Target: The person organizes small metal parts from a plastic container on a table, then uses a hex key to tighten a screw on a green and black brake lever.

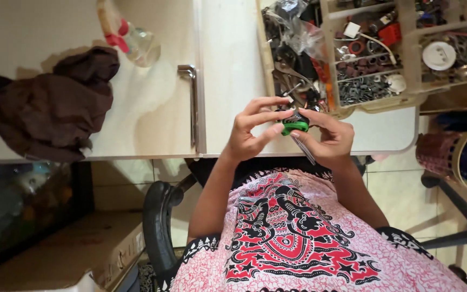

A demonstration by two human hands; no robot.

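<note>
Here, you held a small green-and-black plastic part (295,125) between both hands, just above the near edge of the white table (233,81). Your left hand (252,130) had its thumb and first fingers curled in, pinching the part's left side, while the other fingers arched above it. Your right hand (331,138) gripped the right side, fingers folded around it, and a thin metal rod (304,150) slanted down from that hand toward your lap; whether it was a tool or belonged to the part, I could not tell.

Judging by the grip, you were in the middle of fitting or adjusting something on the part, not picking up or setting down. The next move seemed to call for a steady left-hand pinch while the right hand did the fine work.

Just beyond your hands, at the far right, sat a beige plastic compartment tray (374,100) full of small hardware. A dark brown crumpled cloth (49,105) lay at the far left, with a clear glass bottle with a red collar (131,38) near it.
</note>
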